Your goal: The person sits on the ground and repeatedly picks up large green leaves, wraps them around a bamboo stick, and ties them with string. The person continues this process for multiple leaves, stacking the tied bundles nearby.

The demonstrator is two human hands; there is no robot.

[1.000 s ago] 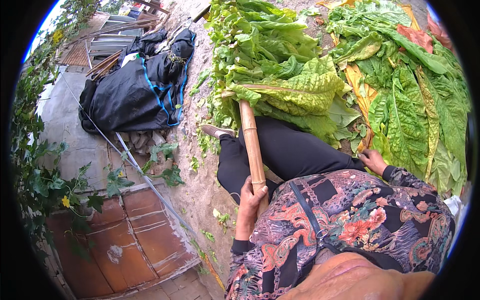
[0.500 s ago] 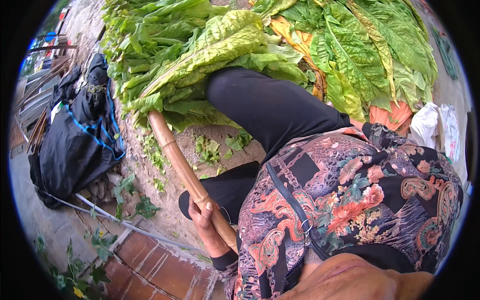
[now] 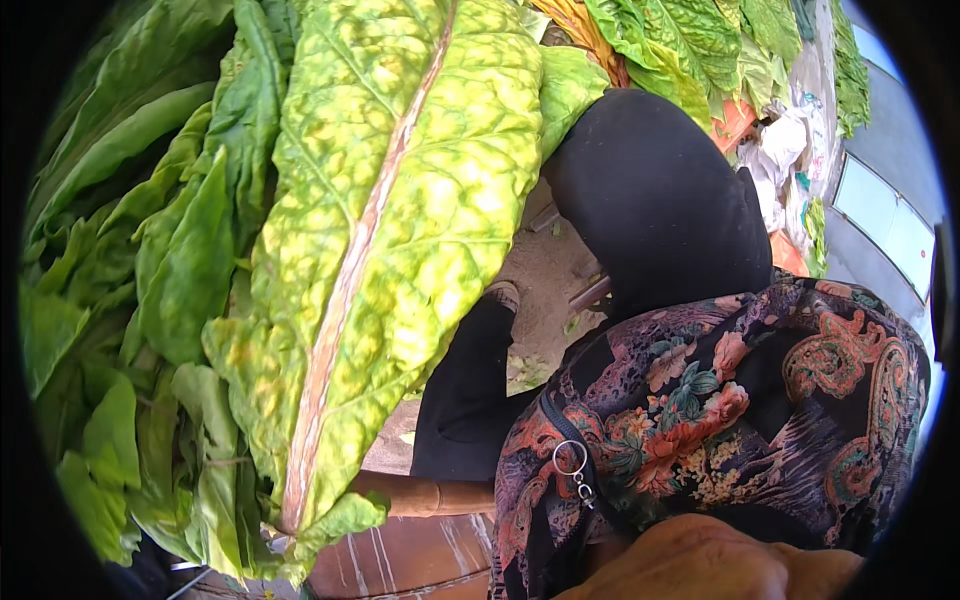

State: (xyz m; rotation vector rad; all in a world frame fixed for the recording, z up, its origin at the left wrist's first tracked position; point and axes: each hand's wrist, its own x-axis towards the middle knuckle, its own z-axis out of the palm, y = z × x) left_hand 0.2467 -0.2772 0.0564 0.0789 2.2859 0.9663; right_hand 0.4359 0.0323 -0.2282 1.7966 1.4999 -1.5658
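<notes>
Big yellow-green leaf up close, filling the middle of the view, with a pale rib running down its length. Speckled with yellow spots all over. Lower tip of the leaf resting right at the wooden stick. Stick lying across the bottom, brown and round, poking out from under the leaf and going behind the flowery sleeve.

More green leaves piled on the left, darker and plain green, touching the big leaf. Another heap of leaves at the top right, some yellow and orange ones mixed in.

Black trouser leg bent up in the middle right, just beside the big leaf. Bare dirt ground between the legs. Red-brown tiles at the bottom under the stick. Small metal ring hanging on a dark strap over the flowery cloth.

No hand clear to see. Cannot tell if fingers are apart or together, or clamped on the stick: hidden behind sleeve and leaf.

White bags lying near the far leaves.
</notes>
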